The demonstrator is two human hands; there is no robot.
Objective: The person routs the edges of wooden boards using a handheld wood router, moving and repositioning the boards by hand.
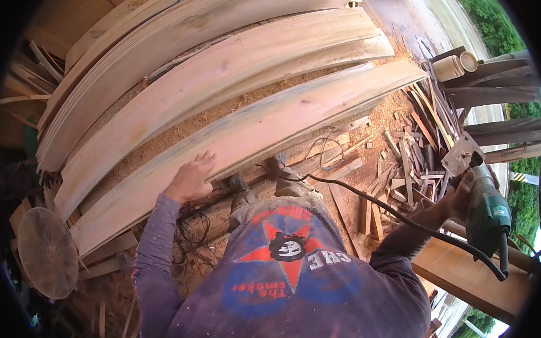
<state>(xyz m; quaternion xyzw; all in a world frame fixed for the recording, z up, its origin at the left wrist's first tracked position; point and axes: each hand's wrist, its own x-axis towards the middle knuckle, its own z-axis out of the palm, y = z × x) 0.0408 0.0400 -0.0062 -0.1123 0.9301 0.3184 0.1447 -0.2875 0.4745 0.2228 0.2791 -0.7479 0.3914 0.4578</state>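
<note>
My left hand lies flat with its fingers spread on the near long wooden board, close to the board's front edge. My right hand is wrapped round a green and silver trim router, held out to the right, away from the boards. The tool's flat base plate faces up and away from me. From its rear end a black cord loops down and runs back across my right arm toward my feet. Part of my right-hand grip is hidden behind the tool.
More long planks lie side by side beyond the near board, with sawdust between them. Wood offcuts are heaped at the right. A round translucent disc stands at the lower left. A wide timber lies beneath the tool.
</note>
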